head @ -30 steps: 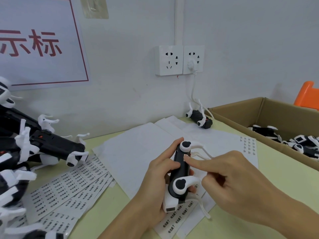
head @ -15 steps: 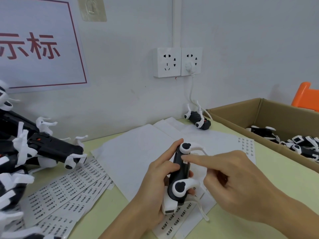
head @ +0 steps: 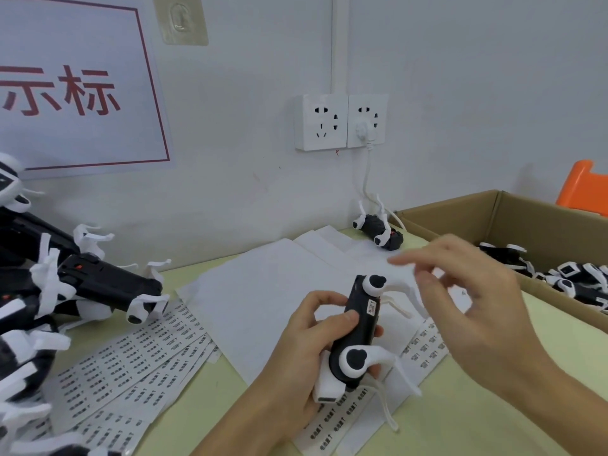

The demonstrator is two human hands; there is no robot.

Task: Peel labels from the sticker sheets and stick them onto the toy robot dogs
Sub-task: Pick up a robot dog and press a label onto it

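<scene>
though blurred, right hand (head: 473, 311) fingers (head: 403, 260)

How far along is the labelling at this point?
Done: the toy dog gripped by the left hand bears a small label on its black body. In hand: the right hand hovers open beside it, empty. Left: more dogs wait in the cardboard box, and printed sticker sheets lie on the table.

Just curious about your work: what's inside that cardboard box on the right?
The cardboard box holds black-and-white toy dogs lying in a heap along its near side. The right hand covers part of them, and the picture's edge cuts off the rest.
</scene>
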